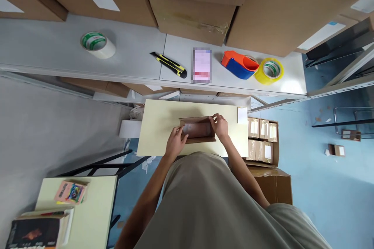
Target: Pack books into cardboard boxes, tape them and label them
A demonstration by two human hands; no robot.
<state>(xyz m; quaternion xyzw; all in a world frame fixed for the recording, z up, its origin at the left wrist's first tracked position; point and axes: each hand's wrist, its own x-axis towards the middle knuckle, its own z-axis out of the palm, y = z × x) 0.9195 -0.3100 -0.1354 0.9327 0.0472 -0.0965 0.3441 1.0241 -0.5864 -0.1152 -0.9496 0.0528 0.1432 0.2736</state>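
One small cardboard box [198, 129] on pale tabletop [157, 132], long axis left to right, open top facing up, something wrapped and indistinct inside. Left hand [175, 142] clamped on left end, right hand [219, 125] gripping right end flap; hands apart. Right of table, open carton [263, 140] packed with taped parcels bearing white labels, writing unreadable. Far shelf [137, 58]: tape roll [97, 44], utility knife [169, 64], tape dispenser [240, 64].

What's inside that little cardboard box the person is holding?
The small cardboard box holds something flat and reddish-brown; what it is cannot be told. Left hand and right hand cover its ends.
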